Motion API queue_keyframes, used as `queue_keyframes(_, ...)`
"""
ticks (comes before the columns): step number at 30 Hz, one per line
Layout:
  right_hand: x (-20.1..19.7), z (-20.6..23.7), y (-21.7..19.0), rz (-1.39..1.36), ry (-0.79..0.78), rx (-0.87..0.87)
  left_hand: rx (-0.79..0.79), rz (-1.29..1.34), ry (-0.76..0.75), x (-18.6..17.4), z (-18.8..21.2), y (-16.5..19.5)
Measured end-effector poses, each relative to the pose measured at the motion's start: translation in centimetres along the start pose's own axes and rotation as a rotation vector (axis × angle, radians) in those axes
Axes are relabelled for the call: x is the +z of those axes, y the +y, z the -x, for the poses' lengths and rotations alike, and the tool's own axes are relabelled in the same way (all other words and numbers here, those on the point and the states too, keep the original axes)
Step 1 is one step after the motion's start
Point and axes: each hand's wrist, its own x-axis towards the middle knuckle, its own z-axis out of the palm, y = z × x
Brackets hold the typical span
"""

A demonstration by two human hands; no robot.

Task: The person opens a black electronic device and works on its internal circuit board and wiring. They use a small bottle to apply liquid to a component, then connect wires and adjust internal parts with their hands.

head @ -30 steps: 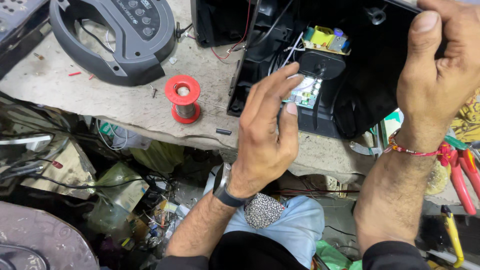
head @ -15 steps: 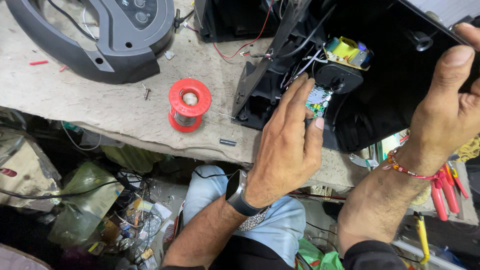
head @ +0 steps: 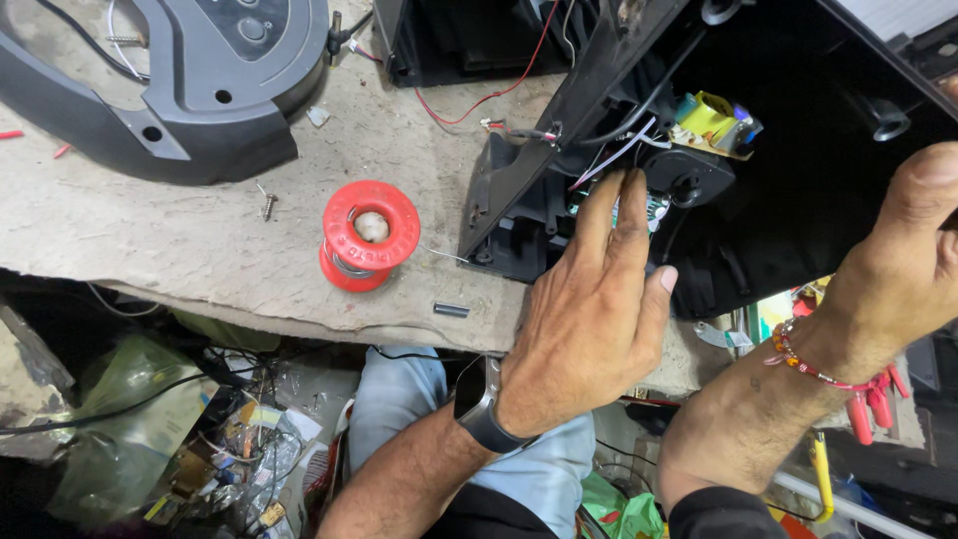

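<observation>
Closer now than half a second ago, the left hand [head: 589,319] reaches deeper, its fingers [head: 611,215] extended open onto the small green circuit board [head: 654,208] inside the black plastic housing [head: 798,190]. That housing tilts, long axis running from lower left to upper right, off the worn surface [head: 180,250]. The right hand [head: 913,260] grips its edge. Nearby stands a red solder spool [head: 361,235].

Low in the frame's left, below your table edge, you have a crumpled greenish plastic bag [head: 130,439] and a small heap of colourful wrappers [head: 249,454] beside it.
</observation>
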Motion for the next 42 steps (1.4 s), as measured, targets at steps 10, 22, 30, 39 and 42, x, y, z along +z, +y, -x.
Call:
queue_keyframes(10, 0.9, -0.6, -3.3, -0.11, -0.007, -0.073, 0.038, 0.0, 0.064, 0.2, -1.1, 0.3)
queue_keyframes(22, -0.7, -1.7, -3.0, 0.059, -0.038, -0.294, -0.042, -0.214, 0.334, 2.5, -2.2, 1.0)
queue_keyframes(30, -1.2, -1.8, -3.8, 0.142, -0.026, -0.309, -0.191, -0.08, 0.375, 4.4, -3.2, 1.3)
queue_keyframes(39, -1.9, -1.6, -4.4, 0.157, -0.029, -0.306, -0.018, -0.295, 0.512, 6.0, -3.2, -1.0)
queue_keyframes(42, -2.0, -1.5, -4.3, 0.163, -0.031, -0.301, -0.022, -0.248, 0.52, 6.0, -3.3, -1.0)
